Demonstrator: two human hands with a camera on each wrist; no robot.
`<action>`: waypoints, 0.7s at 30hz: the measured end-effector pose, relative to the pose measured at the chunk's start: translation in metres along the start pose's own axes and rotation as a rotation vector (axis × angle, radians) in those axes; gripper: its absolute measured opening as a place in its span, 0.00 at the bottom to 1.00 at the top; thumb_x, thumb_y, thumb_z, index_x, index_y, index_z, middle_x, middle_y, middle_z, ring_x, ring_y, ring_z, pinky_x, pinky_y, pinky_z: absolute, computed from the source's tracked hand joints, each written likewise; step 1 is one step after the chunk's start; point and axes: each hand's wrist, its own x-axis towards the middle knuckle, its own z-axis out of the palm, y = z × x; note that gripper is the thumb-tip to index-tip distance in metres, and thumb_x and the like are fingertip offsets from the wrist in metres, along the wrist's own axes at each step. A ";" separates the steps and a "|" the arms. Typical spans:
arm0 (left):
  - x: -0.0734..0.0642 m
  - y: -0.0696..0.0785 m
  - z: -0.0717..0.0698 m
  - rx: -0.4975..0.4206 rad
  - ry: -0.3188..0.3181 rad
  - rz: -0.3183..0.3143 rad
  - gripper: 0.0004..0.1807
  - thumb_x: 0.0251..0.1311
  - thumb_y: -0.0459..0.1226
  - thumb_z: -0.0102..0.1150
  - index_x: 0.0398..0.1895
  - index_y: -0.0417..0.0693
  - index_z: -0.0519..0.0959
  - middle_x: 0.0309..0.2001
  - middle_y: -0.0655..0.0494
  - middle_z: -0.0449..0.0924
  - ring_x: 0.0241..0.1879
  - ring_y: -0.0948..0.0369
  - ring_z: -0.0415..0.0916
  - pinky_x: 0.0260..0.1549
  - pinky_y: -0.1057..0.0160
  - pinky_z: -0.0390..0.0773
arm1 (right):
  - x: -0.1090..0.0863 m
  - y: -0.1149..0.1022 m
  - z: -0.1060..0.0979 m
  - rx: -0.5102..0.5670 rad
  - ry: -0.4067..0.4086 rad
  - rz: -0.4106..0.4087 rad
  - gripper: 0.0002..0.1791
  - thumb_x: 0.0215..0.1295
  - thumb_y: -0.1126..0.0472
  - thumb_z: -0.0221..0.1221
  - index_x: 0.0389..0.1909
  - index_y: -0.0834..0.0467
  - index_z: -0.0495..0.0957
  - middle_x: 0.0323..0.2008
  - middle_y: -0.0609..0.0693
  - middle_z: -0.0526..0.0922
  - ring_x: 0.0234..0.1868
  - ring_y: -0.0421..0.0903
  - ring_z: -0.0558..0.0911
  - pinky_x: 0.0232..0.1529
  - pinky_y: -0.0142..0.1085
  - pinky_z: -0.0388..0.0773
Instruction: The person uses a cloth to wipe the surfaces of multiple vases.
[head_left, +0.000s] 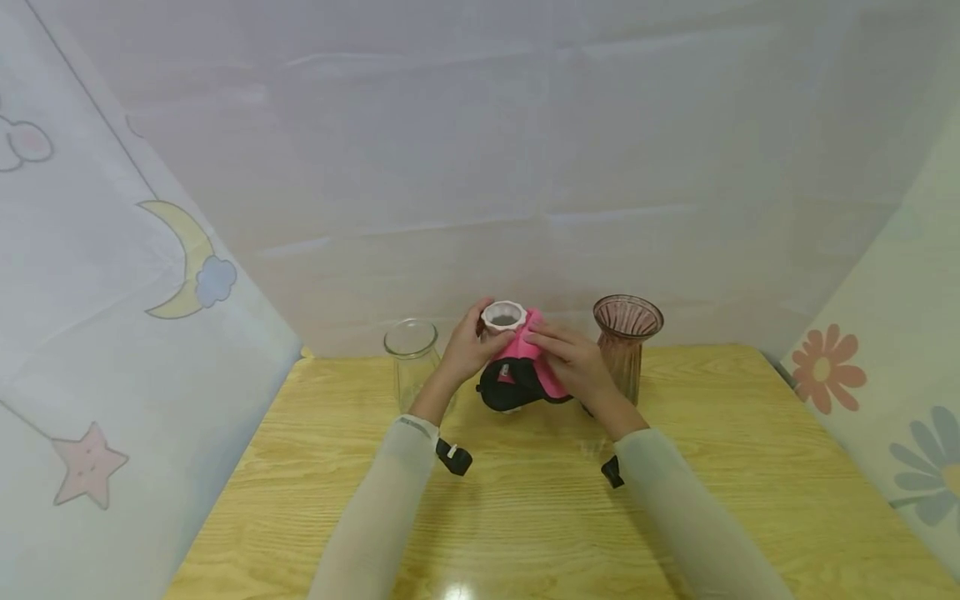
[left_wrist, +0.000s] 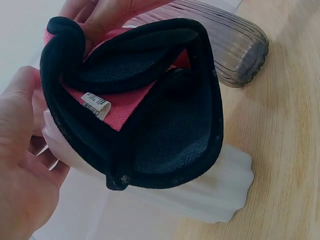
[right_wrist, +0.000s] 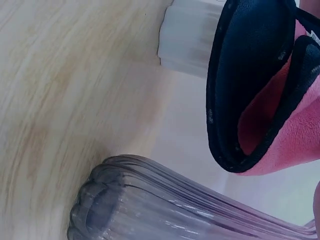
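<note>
A white fluted vase (left_wrist: 225, 185) stands in the middle, its scalloped rim facing up in the head view and its base right at the tabletop. My left hand (head_left: 467, 350) grips it near the rim, fingers behind and thumb in front. A pink cloth (right_wrist: 300, 135) with black trim, black inner side and a small label drapes over the vase's front and right side, hiding much of its body. With bent fingers my right hand (head_left: 579, 362) holds the cloth against the vase just below the rim.
To the left stands a clear glass vase (head_left: 412, 371). A ribbed purple-tinted glass vase (head_left: 622, 358) stands close behind the right hand. All are near the far edge of the wooden table (head_left: 510, 517), by a pale wall covering (head_left: 480, 167).
</note>
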 end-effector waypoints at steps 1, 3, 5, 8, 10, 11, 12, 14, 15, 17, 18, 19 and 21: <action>0.000 0.000 0.000 0.001 -0.001 0.000 0.45 0.63 0.42 0.69 0.78 0.41 0.56 0.67 0.39 0.69 0.69 0.49 0.68 0.69 0.49 0.67 | 0.000 0.000 0.001 0.006 0.000 0.006 0.21 0.48 0.80 0.71 0.44 0.59 0.89 0.45 0.59 0.89 0.46 0.59 0.87 0.50 0.48 0.82; 0.000 0.000 0.000 0.002 -0.004 0.002 0.44 0.64 0.42 0.68 0.78 0.41 0.57 0.67 0.39 0.70 0.68 0.49 0.68 0.68 0.49 0.68 | -0.002 0.000 0.003 0.011 -0.003 0.018 0.21 0.49 0.79 0.71 0.43 0.59 0.89 0.45 0.59 0.89 0.46 0.59 0.87 0.49 0.49 0.82; -0.001 0.000 -0.001 0.020 -0.007 0.004 0.43 0.64 0.42 0.68 0.77 0.41 0.57 0.66 0.39 0.71 0.68 0.49 0.69 0.67 0.49 0.69 | -0.004 -0.001 0.005 0.017 -0.010 0.038 0.20 0.49 0.79 0.71 0.43 0.59 0.90 0.45 0.59 0.89 0.47 0.59 0.87 0.49 0.49 0.82; -0.003 0.000 0.000 0.056 -0.013 0.005 0.42 0.64 0.43 0.68 0.76 0.41 0.58 0.66 0.39 0.71 0.66 0.48 0.70 0.67 0.48 0.69 | -0.007 -0.003 0.006 0.013 -0.024 0.065 0.20 0.49 0.78 0.72 0.43 0.58 0.90 0.46 0.59 0.88 0.48 0.58 0.87 0.49 0.49 0.82; -0.005 0.000 -0.001 0.082 -0.020 0.007 0.42 0.65 0.43 0.68 0.76 0.42 0.58 0.65 0.39 0.72 0.65 0.48 0.71 0.66 0.48 0.70 | -0.008 -0.005 0.006 0.012 -0.031 0.077 0.20 0.48 0.78 0.72 0.43 0.58 0.90 0.46 0.59 0.88 0.48 0.58 0.87 0.50 0.49 0.82; -0.006 0.000 -0.001 0.092 -0.024 0.011 0.42 0.65 0.44 0.68 0.76 0.42 0.58 0.65 0.40 0.72 0.65 0.48 0.71 0.65 0.48 0.71 | -0.009 -0.007 0.005 0.012 -0.036 0.080 0.20 0.48 0.78 0.72 0.43 0.58 0.90 0.47 0.58 0.88 0.48 0.58 0.87 0.50 0.49 0.82; -0.007 0.001 -0.001 0.103 -0.026 0.014 0.42 0.65 0.44 0.68 0.76 0.42 0.58 0.65 0.40 0.73 0.64 0.48 0.72 0.65 0.47 0.71 | -0.008 -0.008 0.005 0.012 -0.039 0.079 0.21 0.48 0.78 0.72 0.43 0.58 0.90 0.46 0.58 0.88 0.48 0.58 0.87 0.50 0.49 0.82; -0.009 0.002 -0.002 0.123 -0.034 0.022 0.42 0.65 0.45 0.67 0.76 0.42 0.58 0.64 0.40 0.73 0.63 0.48 0.72 0.63 0.47 0.72 | -0.007 -0.011 0.004 0.022 -0.046 0.080 0.21 0.48 0.78 0.72 0.43 0.58 0.90 0.46 0.59 0.88 0.48 0.58 0.87 0.50 0.49 0.82; -0.010 0.002 -0.003 0.133 -0.036 0.023 0.42 0.65 0.46 0.67 0.76 0.42 0.58 0.64 0.40 0.73 0.63 0.48 0.73 0.63 0.46 0.73 | -0.006 -0.013 0.003 0.025 -0.051 0.079 0.21 0.48 0.78 0.72 0.43 0.57 0.90 0.47 0.58 0.88 0.48 0.58 0.87 0.50 0.49 0.82; -0.014 0.004 -0.006 0.157 -0.042 0.020 0.43 0.65 0.47 0.67 0.76 0.43 0.58 0.64 0.41 0.74 0.64 0.48 0.72 0.62 0.46 0.73 | -0.004 -0.017 0.002 0.034 -0.062 0.080 0.20 0.49 0.77 0.73 0.44 0.57 0.90 0.47 0.58 0.88 0.49 0.58 0.87 0.51 0.49 0.82; -0.016 0.005 -0.007 0.170 -0.046 0.020 0.43 0.65 0.48 0.67 0.76 0.43 0.58 0.64 0.41 0.74 0.64 0.48 0.72 0.62 0.45 0.73 | -0.004 -0.019 0.001 0.041 -0.076 0.092 0.20 0.50 0.76 0.72 0.44 0.57 0.90 0.47 0.58 0.88 0.50 0.57 0.87 0.52 0.47 0.81; -0.018 0.006 -0.008 0.178 -0.049 0.023 0.43 0.65 0.49 0.67 0.76 0.43 0.57 0.64 0.41 0.74 0.64 0.48 0.73 0.62 0.45 0.73 | -0.003 -0.021 0.000 0.049 -0.091 0.106 0.19 0.51 0.76 0.72 0.45 0.56 0.89 0.48 0.57 0.88 0.50 0.56 0.87 0.53 0.45 0.81; -0.024 0.007 -0.010 0.204 -0.051 0.022 0.44 0.65 0.52 0.66 0.76 0.44 0.58 0.64 0.42 0.75 0.63 0.48 0.73 0.61 0.45 0.74 | -0.004 -0.026 -0.001 0.044 -0.102 0.105 0.19 0.52 0.75 0.72 0.44 0.56 0.90 0.48 0.56 0.88 0.50 0.56 0.87 0.52 0.45 0.82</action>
